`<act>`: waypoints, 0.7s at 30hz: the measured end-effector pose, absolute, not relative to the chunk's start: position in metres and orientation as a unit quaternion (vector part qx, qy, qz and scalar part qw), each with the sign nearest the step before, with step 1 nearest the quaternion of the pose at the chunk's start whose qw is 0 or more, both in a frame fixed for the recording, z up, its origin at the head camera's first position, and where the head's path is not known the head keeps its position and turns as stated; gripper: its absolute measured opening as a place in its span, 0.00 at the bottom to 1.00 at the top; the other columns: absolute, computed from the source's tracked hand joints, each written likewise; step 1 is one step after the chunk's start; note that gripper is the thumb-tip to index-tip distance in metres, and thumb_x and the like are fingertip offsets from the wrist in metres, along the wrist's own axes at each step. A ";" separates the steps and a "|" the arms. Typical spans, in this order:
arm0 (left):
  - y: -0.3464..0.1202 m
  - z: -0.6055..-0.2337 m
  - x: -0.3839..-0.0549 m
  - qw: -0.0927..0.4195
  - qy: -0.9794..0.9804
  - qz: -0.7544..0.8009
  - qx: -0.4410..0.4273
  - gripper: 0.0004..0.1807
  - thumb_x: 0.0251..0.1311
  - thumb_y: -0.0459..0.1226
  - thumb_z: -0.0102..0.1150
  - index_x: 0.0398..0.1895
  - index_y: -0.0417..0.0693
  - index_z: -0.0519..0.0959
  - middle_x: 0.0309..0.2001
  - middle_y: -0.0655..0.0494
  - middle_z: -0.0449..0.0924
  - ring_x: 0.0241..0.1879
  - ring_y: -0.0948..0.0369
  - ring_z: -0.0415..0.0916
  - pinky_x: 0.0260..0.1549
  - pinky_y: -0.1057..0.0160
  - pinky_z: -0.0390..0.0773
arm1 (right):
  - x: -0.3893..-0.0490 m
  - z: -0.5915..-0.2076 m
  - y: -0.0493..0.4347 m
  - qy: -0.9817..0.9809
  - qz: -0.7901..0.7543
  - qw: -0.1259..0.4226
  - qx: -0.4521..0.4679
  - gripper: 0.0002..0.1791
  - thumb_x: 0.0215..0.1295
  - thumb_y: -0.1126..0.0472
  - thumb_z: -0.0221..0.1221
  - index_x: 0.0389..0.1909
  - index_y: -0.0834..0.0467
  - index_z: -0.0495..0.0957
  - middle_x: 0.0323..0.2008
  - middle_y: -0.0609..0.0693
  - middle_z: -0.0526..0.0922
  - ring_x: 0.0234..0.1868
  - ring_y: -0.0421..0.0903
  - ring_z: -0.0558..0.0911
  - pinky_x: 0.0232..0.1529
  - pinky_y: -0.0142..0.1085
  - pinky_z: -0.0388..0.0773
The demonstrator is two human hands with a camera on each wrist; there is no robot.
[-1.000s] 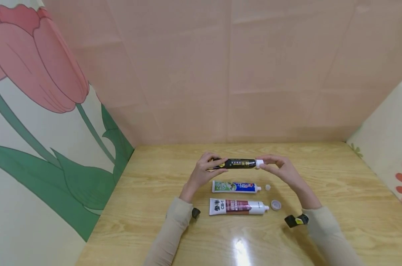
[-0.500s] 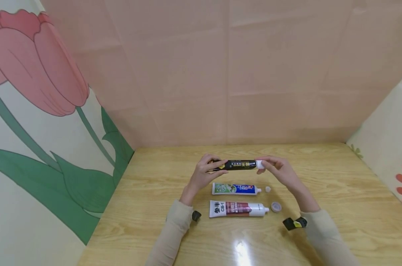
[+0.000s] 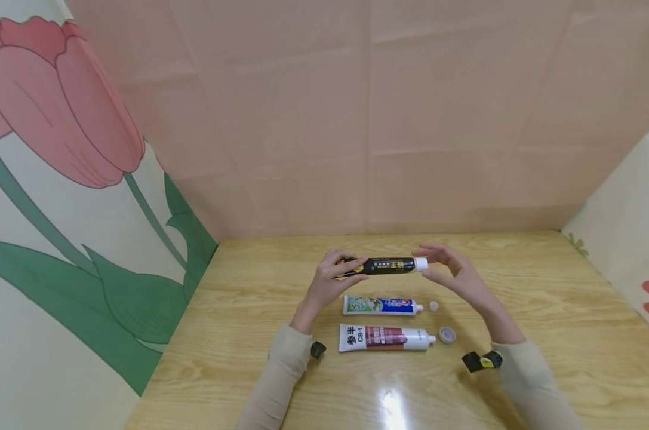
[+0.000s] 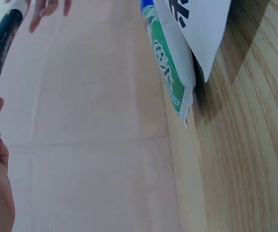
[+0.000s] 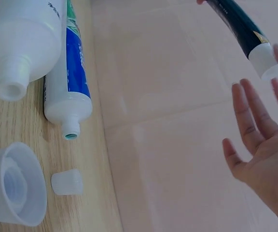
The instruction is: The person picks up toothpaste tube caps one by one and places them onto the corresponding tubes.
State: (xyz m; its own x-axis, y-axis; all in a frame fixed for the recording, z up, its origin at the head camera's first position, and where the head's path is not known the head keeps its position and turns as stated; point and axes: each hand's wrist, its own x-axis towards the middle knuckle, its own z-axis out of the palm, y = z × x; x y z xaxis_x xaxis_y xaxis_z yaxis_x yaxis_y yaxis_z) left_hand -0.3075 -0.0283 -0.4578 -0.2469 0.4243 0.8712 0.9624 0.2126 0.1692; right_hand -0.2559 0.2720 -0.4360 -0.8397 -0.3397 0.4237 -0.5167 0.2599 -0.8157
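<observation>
My left hand point(image 3: 329, 278) grips the back end of a black toothpaste tube point(image 3: 390, 266), held level above the table. A white cap point(image 3: 421, 264) sits on the tube's right end. Around that cap, my right hand point(image 3: 458, 275) has its fingers spread and loosely bent. In the right wrist view, the fingers point(image 5: 249, 121) stand apart from the cap, while the thumb is close beside it; whether it touches is unclear. Below lie a green and blue toothpaste tube point(image 3: 380, 305) and a white and maroon toothpaste tube point(image 3: 385, 338), both uncapped with nozzles to the right.
A small white cap point(image 3: 434, 306) lies right of the green and blue tube. A larger, wider cap point(image 3: 447, 335) lies by the maroon tube's nozzle. The wooden table point(image 3: 249, 298) meets a pink-covered wall point(image 3: 303, 149) at the back.
The right fingers pinched the white cap and turned about it; now they have spread off it. The left hand keeps its grip on the black tube, almost unmoved.
</observation>
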 end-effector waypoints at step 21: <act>-0.032 -0.456 -0.306 0.346 -0.695 -0.387 -0.497 0.20 0.47 0.38 0.69 0.47 0.45 0.82 0.40 0.54 0.77 0.37 0.62 0.68 0.33 0.70 0.68 | -0.251 -0.434 0.274 -0.791 0.550 0.074 0.258 0.16 0.59 0.69 0.59 0.50 0.61 0.76 0.54 0.57 0.76 0.57 0.38 0.70 0.61 0.54 0.54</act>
